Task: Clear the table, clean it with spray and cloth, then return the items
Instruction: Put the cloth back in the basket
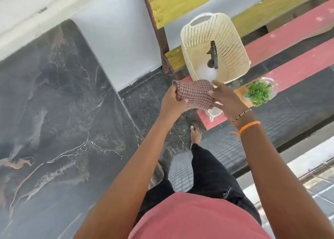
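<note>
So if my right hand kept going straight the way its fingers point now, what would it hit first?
The right hand already pinches the checked cloth. Its fingers point up and left in the picture, so beyond the cloth it would probably meet the cream basket holding the spray bottle, though depth is unclear.

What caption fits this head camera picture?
Both hands, left and right, hold a checked cloth near the basket.

**Home veranda or porch, probably**

Looks like a semi-outdoor part of a house: dark marble-patterned table (59, 112), dark stone floor (144, 104), white wall (122, 39), painted red and yellow wooden bench (298, 61). Household items on the bench: cream plastic basket (233, 45), small green potted plant (258, 92). Bare foot (195, 135) on the floor.
</note>
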A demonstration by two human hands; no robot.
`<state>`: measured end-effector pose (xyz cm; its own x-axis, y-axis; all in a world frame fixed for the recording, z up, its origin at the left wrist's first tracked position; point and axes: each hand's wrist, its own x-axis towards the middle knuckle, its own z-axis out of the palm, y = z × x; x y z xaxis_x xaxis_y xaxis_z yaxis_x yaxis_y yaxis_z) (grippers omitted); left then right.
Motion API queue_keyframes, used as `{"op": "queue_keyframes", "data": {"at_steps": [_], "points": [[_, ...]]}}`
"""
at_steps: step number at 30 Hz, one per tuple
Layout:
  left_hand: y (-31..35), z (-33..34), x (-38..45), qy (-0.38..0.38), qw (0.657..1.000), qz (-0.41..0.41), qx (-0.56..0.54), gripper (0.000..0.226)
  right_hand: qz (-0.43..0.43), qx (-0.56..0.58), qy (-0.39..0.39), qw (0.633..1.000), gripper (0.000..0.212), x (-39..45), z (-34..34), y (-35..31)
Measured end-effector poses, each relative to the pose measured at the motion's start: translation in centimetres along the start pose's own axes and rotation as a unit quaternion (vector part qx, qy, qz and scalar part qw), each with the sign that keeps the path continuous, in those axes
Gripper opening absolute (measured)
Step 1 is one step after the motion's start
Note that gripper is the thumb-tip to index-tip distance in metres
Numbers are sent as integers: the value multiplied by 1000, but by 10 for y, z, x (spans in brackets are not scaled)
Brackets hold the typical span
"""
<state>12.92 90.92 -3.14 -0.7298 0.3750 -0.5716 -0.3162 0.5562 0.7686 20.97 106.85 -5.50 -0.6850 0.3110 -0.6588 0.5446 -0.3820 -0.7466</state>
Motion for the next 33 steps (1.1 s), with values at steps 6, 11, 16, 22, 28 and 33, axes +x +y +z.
{"op": "queue_keyframes", "data": {"at_steps": [6, 11, 16, 22, 28, 33], "points": [[46, 23, 40, 49, 998, 41, -15, 74, -157, -398, 18, 904, 57, 43, -31, -52], [73, 35, 90, 88, 983, 72, 143, 46, -212, -515, 112, 823, 30, 86, -38, -87], [94, 43, 145, 187, 943, 49, 270, 30, -194, -467, 139, 851, 29, 127, -36, -124], [104, 60, 193, 200, 927, 33, 317, 32, -216, -374, 163, 887, 34, 186, -41, -137], [95, 69, 227, 151, 983, -4, 108, 24, -239, -340, 153, 896, 39, 228, -57, -126], [84, 80, 253, 102, 978, -159, -86, 25, -157, -324, 152, 920, 20, 255, -68, -94]]}}
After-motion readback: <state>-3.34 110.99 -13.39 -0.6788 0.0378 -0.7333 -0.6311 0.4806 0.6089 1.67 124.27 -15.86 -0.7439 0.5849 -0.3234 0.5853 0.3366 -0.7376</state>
